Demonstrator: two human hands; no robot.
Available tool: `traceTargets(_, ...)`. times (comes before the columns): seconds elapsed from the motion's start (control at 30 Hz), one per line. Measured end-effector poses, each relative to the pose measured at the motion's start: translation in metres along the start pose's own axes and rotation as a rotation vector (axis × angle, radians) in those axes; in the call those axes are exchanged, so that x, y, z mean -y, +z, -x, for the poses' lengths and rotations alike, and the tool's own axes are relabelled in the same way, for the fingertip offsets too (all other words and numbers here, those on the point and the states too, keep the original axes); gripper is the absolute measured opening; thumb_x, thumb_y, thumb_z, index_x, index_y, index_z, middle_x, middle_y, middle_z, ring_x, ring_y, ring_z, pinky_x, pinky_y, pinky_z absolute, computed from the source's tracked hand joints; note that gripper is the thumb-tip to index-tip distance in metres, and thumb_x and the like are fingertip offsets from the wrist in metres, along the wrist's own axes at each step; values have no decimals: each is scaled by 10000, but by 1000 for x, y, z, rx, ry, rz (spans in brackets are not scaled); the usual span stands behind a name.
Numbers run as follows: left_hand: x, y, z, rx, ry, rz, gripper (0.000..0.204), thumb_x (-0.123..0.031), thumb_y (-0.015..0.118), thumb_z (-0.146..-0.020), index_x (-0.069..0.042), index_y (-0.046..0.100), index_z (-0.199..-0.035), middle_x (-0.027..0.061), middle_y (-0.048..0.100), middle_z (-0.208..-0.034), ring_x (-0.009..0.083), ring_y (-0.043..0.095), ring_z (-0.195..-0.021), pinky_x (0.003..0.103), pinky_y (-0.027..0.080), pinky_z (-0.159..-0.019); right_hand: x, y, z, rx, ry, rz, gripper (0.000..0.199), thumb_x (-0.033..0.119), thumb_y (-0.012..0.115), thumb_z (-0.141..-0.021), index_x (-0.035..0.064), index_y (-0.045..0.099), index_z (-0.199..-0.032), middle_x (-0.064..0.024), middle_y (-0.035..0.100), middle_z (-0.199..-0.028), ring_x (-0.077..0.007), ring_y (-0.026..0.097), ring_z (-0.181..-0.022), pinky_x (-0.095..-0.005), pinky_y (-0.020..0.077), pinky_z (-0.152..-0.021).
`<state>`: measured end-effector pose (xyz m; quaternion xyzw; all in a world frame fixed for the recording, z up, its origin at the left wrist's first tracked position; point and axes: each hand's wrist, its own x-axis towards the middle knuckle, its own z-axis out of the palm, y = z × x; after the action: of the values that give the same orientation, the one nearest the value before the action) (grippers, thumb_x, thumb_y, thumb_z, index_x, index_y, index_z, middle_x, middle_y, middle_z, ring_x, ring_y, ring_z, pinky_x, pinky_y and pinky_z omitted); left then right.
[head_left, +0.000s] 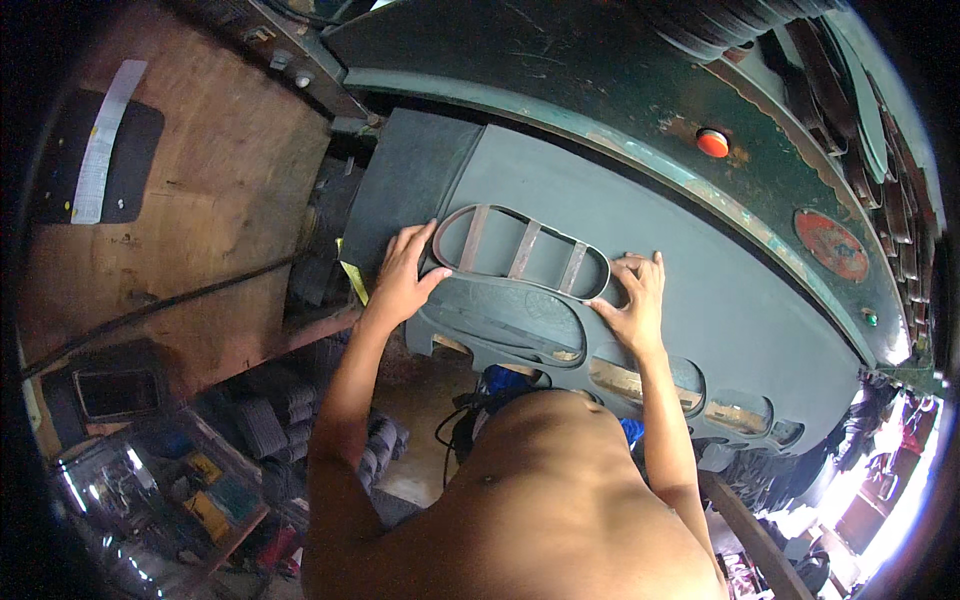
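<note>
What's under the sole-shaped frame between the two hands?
Grey sheet shows through the openings of the sole-shaped frame; whatever lies directly beneath its edges and three crossbars is covered.

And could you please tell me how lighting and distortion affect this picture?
Head view: glare washes out the lower right; the fisheye bows the green machine beam; corners fall black; the oval metal frame between left hand and right hand looks reasonably sharp.

Along the left side I saw a scuffed brown wooden panel [235, 150], a dark cable [200, 294] running across it. Near it, dark stacks [268, 428] crowded a strip of tan floor [415, 478]. Chipped dark-green metal housing [620, 105] ran along the far side, and harsh white light [908, 512] glared in from the right.
</note>
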<state>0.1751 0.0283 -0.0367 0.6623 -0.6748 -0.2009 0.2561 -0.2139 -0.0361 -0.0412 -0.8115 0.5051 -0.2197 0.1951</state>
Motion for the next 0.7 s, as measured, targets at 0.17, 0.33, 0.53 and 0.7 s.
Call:
traceTargets(0.17,-7,1,6,-14,-129,88,822,-92,813,-865,-62,402,-1577,186,558,-1433,345,576,-1275,449,468,-1072,-6,-11,-1,29,-4,-110,591,274,885,-739,83,701,-1268,-101,638,-1221,-322,565,-1290,-602,239,-1258)
traceTargets(0.33,-16,-5,-5,-30,-178,168,832,-20,732,-908,-52,307,-1622,218,575,-1427,349,578,-1292,459,433,-1128,-48,-58,19,-227,50,-178,453,107,793,-830,58,693,-1270,-164,641,-1262,-365,561,-1311,-528,329,-1220)
traceTargets(0.53,-88,-4,-67,-386,197,34,366,-21,607,-952,-35,668,-1312,185,664,-1202,368,638,-1107,467,493,-996,-170,-178,65,-819,242,52,250,114,711,-980,15,703,-1209,-124,666,-1237,-270,600,-1221,-410,427,-1112)
traceTargets(0.7,-206,46,-147,-471,595,146,313,-29,680,-868,-89,758,-1165,124,715,-1195,347,656,-1186,480,496,-1051,-307,-309,81,-1317,398,389,319,204,693,-1019,-4,710,-1261,-144,703,-1213,-221,629,-1109,-338,479,-978)
